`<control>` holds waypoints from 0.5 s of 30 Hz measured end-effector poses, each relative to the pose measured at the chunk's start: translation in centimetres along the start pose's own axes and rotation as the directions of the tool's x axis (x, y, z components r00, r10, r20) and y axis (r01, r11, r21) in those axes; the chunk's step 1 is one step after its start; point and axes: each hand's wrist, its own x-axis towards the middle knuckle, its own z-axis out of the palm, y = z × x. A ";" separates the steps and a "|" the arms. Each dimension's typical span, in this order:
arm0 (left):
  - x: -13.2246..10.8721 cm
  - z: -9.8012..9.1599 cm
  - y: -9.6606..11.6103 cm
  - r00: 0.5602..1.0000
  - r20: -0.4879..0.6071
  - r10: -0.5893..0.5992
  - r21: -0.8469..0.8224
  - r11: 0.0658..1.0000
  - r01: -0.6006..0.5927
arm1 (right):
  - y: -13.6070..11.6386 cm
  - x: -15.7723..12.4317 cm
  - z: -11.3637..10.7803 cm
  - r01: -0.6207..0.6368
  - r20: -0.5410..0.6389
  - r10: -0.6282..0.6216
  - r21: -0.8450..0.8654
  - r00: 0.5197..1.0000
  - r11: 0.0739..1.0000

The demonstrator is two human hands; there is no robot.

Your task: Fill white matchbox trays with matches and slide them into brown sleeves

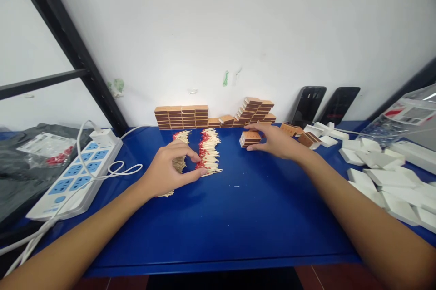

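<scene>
My left hand (172, 165) rests at the red-headed side of a row of loose matches (210, 147). Its thumb and forefinger are apart, their tips at the match heads. A second row of matches (181, 135) lies partly hidden behind that hand. Between the thumb and fingers of my right hand (272, 140) is a small stack of matchboxes (250, 139), on or just above the blue table (259, 217). Against the wall stands a neat block of stacked matchboxes (182, 117), with a stepped pile of matchboxes (254, 110) to its right.
White inner trays (391, 181) lie heaped at the right, near a few loose matchboxes (309, 139). Two dark phones (308, 104) lean on the wall. A white power strip (78, 174) with cables and a dark plastic bag (41, 154) occupy the left.
</scene>
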 end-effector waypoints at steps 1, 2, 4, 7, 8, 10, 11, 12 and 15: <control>0.0 0.0 0.0 1.000 0.003 0.001 0.004 1.000 -0.001 | 0.1 0.0 0.1 -0.009 0.020 0.009 -0.005 1.000 1.000; 0.0 0.0 0.0 1.000 0.003 -0.002 0.008 1.000 0.002 | 0.1 0.1 0.2 -0.022 0.039 0.022 -0.008 0.999 1.000; 0.1 0.0 -0.1 1.000 -0.006 -0.008 0.014 1.000 0.009 | 0.1 0.0 0.2 -0.040 0.064 0.041 -0.008 0.997 0.999; 0.2 0.0 -0.2 1.000 -0.009 -0.014 0.019 1.000 0.014 | -0.1 0.0 0.2 -0.049 0.063 0.048 0.005 0.997 0.999; 0.2 0.0 -0.2 1.000 -0.005 -0.014 0.019 1.000 0.014 | -0.2 0.0 0.2 -0.050 0.062 0.049 0.011 0.997 0.999; 0.2 0.0 -0.1 1.000 0.004 -0.014 0.016 1.000 0.014 | -0.4 0.0 0.2 -0.053 0.059 0.052 0.009 0.997 0.999; 0.2 0.0 -0.1 1.000 0.006 -0.013 0.016 1.000 0.013 | -0.6 0.0 0.2 -0.052 0.056 0.051 0.002 0.997 0.999; 0.2 0.0 -0.1 1.000 0.005 -0.012 0.017 1.000 0.012 | -0.7 -0.1 0.1 -0.048 0.055 0.049 -0.006 0.997 0.999; 0.1 0.0 -0.3 1.000 0.006 -0.006 0.024 1.000 0.006 | -1.1 -0.2 -0.2 -0.044 0.063 0.045 -0.015 0.997 0.999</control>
